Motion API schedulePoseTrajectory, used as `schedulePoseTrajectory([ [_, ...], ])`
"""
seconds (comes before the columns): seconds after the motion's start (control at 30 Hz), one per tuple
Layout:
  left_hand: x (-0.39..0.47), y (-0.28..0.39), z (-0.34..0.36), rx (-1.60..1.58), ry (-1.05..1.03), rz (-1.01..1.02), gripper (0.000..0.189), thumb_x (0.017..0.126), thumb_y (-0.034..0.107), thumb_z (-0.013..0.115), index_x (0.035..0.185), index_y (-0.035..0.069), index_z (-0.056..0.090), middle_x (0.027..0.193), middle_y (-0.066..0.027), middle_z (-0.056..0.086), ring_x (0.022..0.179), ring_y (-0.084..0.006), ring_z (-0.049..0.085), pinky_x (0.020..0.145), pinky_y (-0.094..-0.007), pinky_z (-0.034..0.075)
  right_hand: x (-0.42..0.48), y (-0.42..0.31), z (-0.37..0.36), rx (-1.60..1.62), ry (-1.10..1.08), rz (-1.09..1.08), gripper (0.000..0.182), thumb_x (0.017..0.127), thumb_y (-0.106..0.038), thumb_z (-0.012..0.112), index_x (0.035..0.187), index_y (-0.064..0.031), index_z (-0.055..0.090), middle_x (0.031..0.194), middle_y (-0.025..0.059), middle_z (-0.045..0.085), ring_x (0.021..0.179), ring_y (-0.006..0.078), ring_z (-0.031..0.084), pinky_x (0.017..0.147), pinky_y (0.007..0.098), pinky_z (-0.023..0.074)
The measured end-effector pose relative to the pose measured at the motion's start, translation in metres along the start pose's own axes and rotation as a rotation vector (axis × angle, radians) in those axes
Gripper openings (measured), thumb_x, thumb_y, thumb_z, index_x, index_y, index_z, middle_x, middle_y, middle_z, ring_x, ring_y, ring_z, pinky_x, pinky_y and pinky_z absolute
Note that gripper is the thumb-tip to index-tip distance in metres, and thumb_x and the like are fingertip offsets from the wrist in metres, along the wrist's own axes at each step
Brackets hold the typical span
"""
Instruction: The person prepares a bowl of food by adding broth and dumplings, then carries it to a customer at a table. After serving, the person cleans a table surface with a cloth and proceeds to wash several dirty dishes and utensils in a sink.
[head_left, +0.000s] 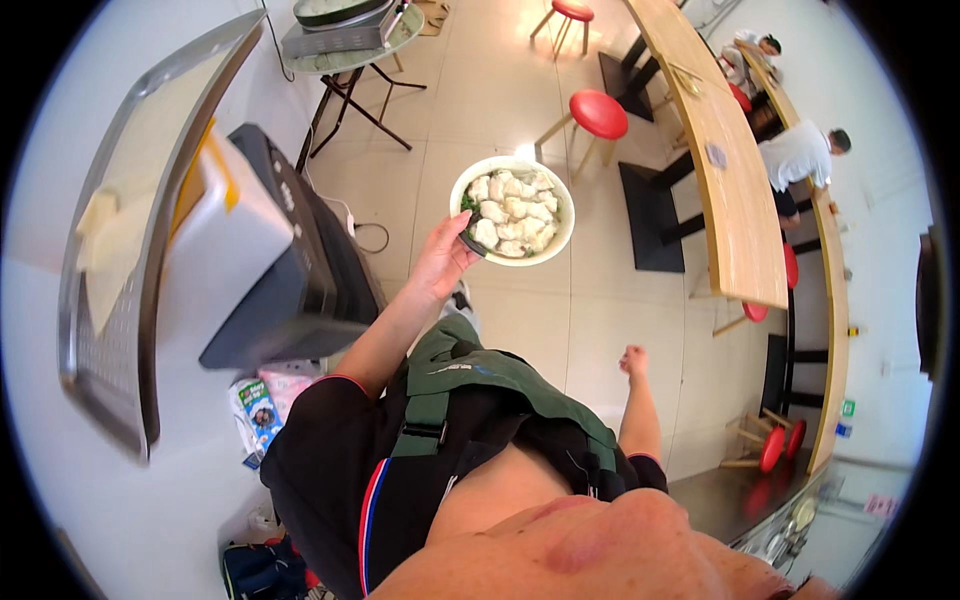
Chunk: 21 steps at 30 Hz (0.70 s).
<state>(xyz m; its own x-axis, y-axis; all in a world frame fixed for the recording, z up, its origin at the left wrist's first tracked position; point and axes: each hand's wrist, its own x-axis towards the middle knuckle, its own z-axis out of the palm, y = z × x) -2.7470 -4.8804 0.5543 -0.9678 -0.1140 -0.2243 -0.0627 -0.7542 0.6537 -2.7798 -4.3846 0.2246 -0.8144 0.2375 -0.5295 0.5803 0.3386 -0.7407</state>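
My left hand (444, 256) grips the near-left rim of a round, pale bowl (567, 225), thumb on top and fingers underneath. Plump, whitish dumplings (514, 210) fill it, with dark leafy greens (471, 203) along the left side. The bowl is out in front of me, above the tiled floor. Down at my right side hangs my right hand (634, 361), loosely curled, with nothing visible in it and touching nothing. A green apron (487, 375) covers my front.
A perforated metal tray (112, 315) with pale sheets and a dark cabinet (300, 285) stand left. Ahead is a folding table (412, 30). Red stools (598, 114) and a long wooden table (739, 217) are right. Two people sit at a wall counter (834, 322).
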Motion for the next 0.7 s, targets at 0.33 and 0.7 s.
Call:
schedulePoseTrajectory([
  [0.33, 0.515, 0.193, 0.016, 0.027, 0.034, 0.009, 0.033, 0.091, 0.027, 0.050, 0.112, 0.001, 0.051, 0.107, -0.0082, 0.060, 0.097, -0.0153, 0.059, 0.086, -0.0315, 0.049, 0.280, -0.248, 0.179, -0.128, -0.284, 0.306, 0.019, 0.086, -0.023, 0.052, 0.086, -0.0035, 0.052, 0.061, 0.0072, 0.055, 0.052, 0.0183, 0.055, 0.043, 0.0337, 0.0455],
  [0.7, 1.093, 0.419, 0.025, 0.049, 0.123, 0.182, 0.034, 0.090, 0.025, 0.051, 0.115, 0.002, 0.050, 0.107, -0.0074, 0.060, 0.095, -0.0147, 0.060, 0.081, -0.0290, 0.051, 0.730, -0.652, 0.377, -0.141, -0.297, 0.265, 0.016, 0.086, -0.025, 0.051, 0.085, -0.0085, 0.053, 0.062, 0.0049, 0.054, 0.048, 0.0160, 0.052, 0.041, 0.0310, 0.0435],
])
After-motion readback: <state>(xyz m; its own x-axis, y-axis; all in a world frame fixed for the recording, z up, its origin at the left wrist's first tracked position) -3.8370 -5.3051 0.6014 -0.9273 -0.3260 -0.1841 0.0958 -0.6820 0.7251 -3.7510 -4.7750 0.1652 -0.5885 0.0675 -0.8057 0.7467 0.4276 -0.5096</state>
